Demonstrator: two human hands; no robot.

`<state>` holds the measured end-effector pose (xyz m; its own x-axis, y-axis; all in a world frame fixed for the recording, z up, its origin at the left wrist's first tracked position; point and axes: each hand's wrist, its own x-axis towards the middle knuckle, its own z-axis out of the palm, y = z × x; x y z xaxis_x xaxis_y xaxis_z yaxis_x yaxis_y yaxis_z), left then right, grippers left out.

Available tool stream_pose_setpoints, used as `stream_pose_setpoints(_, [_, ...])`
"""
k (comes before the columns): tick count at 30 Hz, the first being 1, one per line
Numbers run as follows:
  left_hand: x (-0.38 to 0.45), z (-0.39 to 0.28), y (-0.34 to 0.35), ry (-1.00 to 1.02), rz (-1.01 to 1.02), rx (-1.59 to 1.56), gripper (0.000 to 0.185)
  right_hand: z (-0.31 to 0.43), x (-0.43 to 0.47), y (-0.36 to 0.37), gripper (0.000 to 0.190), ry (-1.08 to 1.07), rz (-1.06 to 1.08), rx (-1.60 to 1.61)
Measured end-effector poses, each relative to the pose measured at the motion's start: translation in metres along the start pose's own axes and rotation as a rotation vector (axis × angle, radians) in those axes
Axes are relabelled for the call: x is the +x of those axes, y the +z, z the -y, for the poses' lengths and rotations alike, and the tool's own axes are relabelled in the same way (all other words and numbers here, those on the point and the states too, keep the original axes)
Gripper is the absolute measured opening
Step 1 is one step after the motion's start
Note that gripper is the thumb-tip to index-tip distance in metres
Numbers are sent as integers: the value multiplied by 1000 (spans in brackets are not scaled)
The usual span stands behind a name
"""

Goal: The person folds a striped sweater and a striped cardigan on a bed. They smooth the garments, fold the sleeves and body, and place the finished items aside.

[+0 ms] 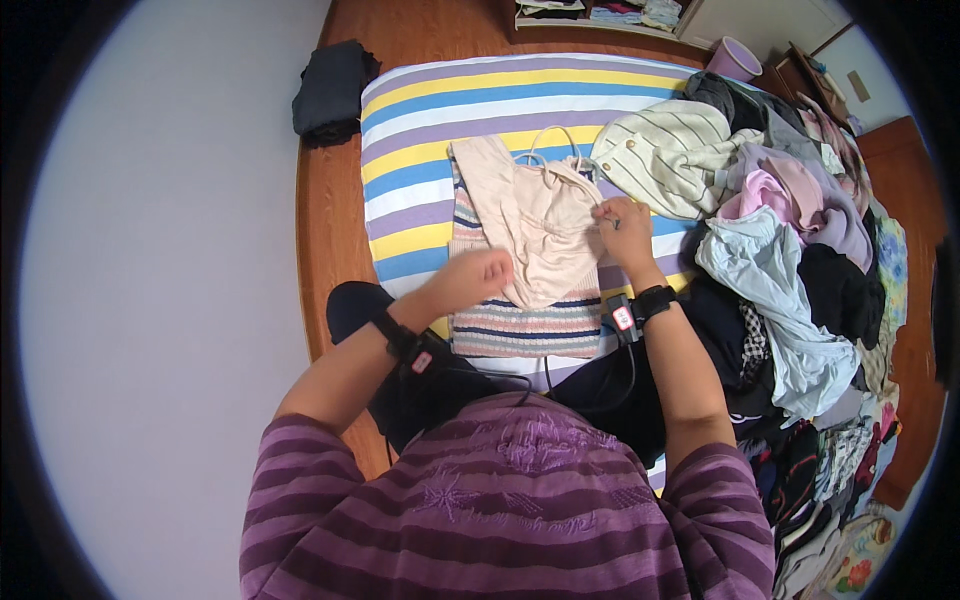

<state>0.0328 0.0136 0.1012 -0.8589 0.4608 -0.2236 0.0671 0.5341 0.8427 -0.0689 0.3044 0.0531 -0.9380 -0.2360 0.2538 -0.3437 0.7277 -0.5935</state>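
Note:
A beige strappy top (pixel 551 225) lies rumpled before me, its thin straps pointing away from my body. Beneath it is a folded striped knit garment (pixel 525 334) in pink, navy, grey and white. At the top's right edge, the fingers of my right hand (pixel 630 231) are pinched together on the fabric. My left hand (pixel 480 279) is over the lower left part of the top with its fingers curled. It is blurred, so whether cloth is held in it is unclear. A black strapped device sits on each wrist, with a cable.
The bed has a striped sheet (pixel 420 135). A cream striped buttoned garment (pixel 667 154) and a heap with a pale blue garment (pixel 772 277) lie to the right. Dark folded clothes (pixel 334 94) are stacked at the far left. A purple bin (pixel 735 60) stands beyond the bed.

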Motion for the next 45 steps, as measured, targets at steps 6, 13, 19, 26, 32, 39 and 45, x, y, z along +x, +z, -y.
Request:
stream_pose_setpoints(6, [81,1,-15,374,-398,245,16,56,3,23,17,-54,256,40])
stream_pose_setpoints(13, [89,-12,-37,306,-62,578,27,79,-3,2,22,12,459,400])
stream_pose_setpoints(19, [19,-36,-56,378,-54,456,19,83,-17,-51,20,-368,274,261])
stream_pose_setpoints(26, [-23,-35,-65,303,1,482,18,94,-26,-82,16,-220,338,134])
stream_pose_setpoints(32, [-2,-55,-93,60,246,257,22,89,-9,-89,17,-146,455,294])
stream_pose_setpoints(39, [66,-29,-96,147,-475,140,26,70,34,-40,28,-140,-8,457])
stream_pose_setpoints(45, [56,27,-69,73,-706,115,35,31,-2,-7,32,18,122,367])
